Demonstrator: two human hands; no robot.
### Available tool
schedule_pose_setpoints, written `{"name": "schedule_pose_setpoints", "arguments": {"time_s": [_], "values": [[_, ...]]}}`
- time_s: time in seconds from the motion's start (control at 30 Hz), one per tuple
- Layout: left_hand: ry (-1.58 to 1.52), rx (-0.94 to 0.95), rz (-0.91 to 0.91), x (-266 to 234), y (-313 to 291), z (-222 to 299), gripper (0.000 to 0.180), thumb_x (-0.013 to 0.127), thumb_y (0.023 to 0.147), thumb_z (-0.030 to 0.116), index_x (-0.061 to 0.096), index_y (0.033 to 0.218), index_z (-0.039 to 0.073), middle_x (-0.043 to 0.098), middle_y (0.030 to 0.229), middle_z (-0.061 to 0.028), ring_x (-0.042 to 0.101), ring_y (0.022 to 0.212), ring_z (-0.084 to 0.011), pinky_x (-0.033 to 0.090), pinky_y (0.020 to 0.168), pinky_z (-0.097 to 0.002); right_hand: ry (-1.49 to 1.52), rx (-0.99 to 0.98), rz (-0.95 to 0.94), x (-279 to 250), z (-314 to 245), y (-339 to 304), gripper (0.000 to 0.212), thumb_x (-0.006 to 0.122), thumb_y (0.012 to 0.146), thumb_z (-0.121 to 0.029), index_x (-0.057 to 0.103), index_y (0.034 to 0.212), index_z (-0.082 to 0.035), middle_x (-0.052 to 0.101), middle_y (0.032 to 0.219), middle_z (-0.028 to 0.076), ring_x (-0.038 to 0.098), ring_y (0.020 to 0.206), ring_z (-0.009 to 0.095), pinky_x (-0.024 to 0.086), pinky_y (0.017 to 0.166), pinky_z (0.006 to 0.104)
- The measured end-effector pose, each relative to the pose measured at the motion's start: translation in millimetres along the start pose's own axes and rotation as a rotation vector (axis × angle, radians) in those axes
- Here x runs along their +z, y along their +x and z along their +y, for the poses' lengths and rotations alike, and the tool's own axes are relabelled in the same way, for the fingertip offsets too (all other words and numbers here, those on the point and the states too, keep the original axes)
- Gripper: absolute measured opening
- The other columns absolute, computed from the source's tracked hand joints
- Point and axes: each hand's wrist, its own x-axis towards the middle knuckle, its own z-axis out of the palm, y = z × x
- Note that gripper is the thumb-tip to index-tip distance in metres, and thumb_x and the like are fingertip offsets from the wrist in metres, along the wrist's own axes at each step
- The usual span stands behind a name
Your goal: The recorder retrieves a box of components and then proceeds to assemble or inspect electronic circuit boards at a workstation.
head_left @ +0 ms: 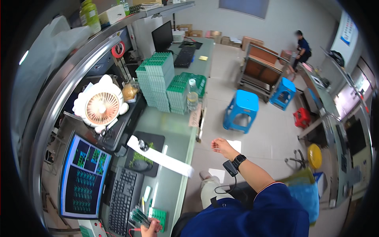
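At the bottom of the desk my left hand (pixel 152 228) is closed round a bundle of thin dark-green strips (pixel 139 216), whose exact kind I cannot make out. Right beside it lies a green board (pixel 158 215), and the keyboard (pixel 125 201) is just to its left. My right hand (pixel 223 147) reaches out over the floor, off the desk's right edge. Its fingers are loosely bent and apart, with nothing visible in them. A black watch (pixel 238 159) and a small black cabled box (pixel 230 168) sit on that wrist.
Tall stacks of green trays (pixel 160 75) and a clear bottle (pixel 192 94) stand farther along the desk. A lit monitor (pixel 85 177) and white fan (pixel 102 106) are at left. Blue stools (pixel 241 104), a cart (pixel 260 71) and a person (pixel 303 49) are across the floor.
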Motion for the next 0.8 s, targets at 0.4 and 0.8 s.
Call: {"name": "schedule_pose_setpoints", "arguments": {"time_s": [0.4, 0.8], "values": [[0.322, -0.132, -0.12, 152, 116, 51, 0.019, 0.059, 0.09, 0.02, 0.06, 0.092, 0.001, 0.058, 0.077, -0.0049, 0.054, 0.071, -0.0147, 0.044, 0.065, -0.0293, -0.604, 0.113, 0.095, -82, 31, 268, 0.042, 0.055, 0.085, -0.014, 0.049, 0.124, -0.001, 0.063, 0.088, 0.014, 0.062, 0.076, 0.026, 0.049, 0.064, 0.0362], [0.866, 0.072, -0.471, 324, 284, 21, 0.037, 0.061, 0.088, 0.033, 0.06, 0.102, -0.001, 0.062, 0.096, -0.0224, 0.06, 0.091, -0.0388, 0.047, 0.078, -0.0395, -0.778, 0.318, -0.266, -95, 7, 315, 0.035, 0.061, 0.082, -0.02, 0.056, 0.106, 0.003, 0.068, 0.082, 0.011, 0.065, 0.069, 0.02, 0.048, 0.059, 0.0356]]}}
